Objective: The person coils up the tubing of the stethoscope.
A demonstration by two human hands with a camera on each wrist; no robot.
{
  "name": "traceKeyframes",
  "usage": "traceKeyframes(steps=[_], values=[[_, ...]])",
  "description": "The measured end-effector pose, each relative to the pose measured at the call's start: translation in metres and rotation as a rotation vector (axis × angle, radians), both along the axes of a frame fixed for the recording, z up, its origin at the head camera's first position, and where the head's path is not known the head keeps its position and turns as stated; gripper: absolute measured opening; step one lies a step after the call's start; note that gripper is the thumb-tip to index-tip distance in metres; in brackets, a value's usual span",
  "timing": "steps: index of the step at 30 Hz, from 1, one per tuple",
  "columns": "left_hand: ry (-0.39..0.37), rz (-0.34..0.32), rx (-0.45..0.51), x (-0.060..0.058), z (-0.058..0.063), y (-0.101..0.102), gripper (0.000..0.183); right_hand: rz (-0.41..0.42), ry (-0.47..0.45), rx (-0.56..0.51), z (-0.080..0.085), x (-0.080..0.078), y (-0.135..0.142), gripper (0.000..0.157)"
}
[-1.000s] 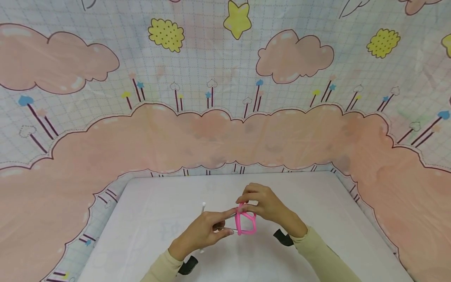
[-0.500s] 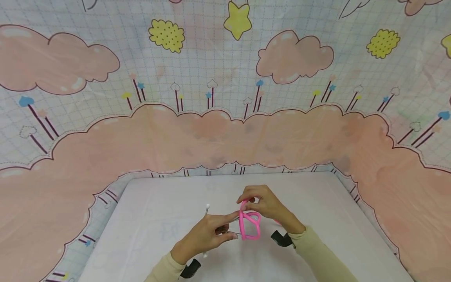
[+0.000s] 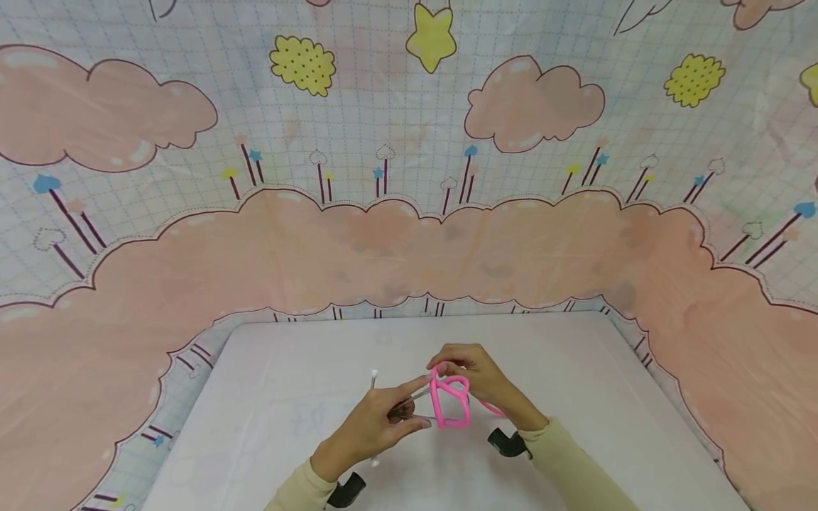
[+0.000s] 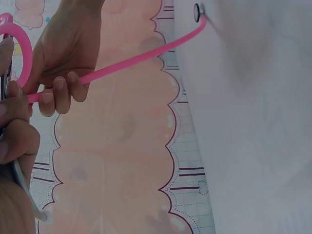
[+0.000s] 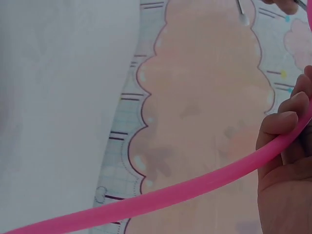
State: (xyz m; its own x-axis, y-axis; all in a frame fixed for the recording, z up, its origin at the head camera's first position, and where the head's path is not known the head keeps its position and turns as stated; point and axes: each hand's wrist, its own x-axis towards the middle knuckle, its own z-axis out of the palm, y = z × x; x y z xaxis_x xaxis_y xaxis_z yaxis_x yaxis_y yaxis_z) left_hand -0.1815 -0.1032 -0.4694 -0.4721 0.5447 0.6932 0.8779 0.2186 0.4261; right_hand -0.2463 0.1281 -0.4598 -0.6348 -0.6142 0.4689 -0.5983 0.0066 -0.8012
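Note:
Both hands hold a stethoscope with pink tubing (image 3: 455, 424) above the table. In the head view, my left hand (image 3: 371, 422) grips its metal ear tubes (image 3: 409, 407), with the white ear tips (image 3: 374, 374) sticking out on the hand's far side. My right hand (image 3: 478, 369) pinches the pink tubing, which is looped beside the left fingertips. From the right hand's curled fingers (image 5: 287, 122), a length of tubing (image 5: 185, 195) runs out in the right wrist view. The round chest piece (image 4: 197, 12) shows at the tubing's end in the left wrist view.
Beneath the hands lies a white table (image 3: 307, 355). A patterned cloth with peach clouds (image 3: 409, 248) surrounds it at the back and sides. Black wrist cameras (image 3: 508, 443) sit under both forearms.
The left hand has shifted slightly right with the stethoscope. My right hand has come a little lower, drawing the tubing in closer, and a tail of tubing now shows below the right wrist.

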Motion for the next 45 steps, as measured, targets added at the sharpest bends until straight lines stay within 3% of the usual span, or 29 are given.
traceKeyframes(steps=[7,11,18,23,28,33,40,45], values=[[0.018,0.049,0.054,-0.004,-0.003,0.0,0.061,-0.087,-0.127,0.009,-0.017,0.006,-0.004,0.021],[-0.016,0.085,0.05,-0.004,-0.004,0.0,0.059,-0.096,-0.216,-0.011,-0.023,0.01,-0.007,0.026],[-0.06,0.099,0.06,-0.004,-0.007,0.0,0.061,-0.102,-0.258,-0.019,-0.028,0.015,-0.011,0.029],[-0.08,0.132,0.09,-0.005,-0.01,0.0,0.06,-0.128,-0.26,0.011,-0.032,0.015,-0.014,0.021],[-0.055,0.139,0.129,-0.008,-0.012,0.0,0.06,-0.195,-0.296,0.06,-0.035,0.017,-0.016,0.024],[-0.105,0.182,0.127,-0.008,-0.013,-0.002,0.06,-0.264,-0.321,0.08,-0.034,0.019,-0.015,0.018],[-0.087,0.237,0.136,-0.01,-0.01,-0.005,0.057,-0.228,-0.277,0.076,-0.023,0.029,-0.011,0.018],[-0.109,0.264,0.144,-0.011,-0.011,-0.007,0.057,-0.222,-0.221,0.088,-0.023,0.033,-0.007,0.019]])
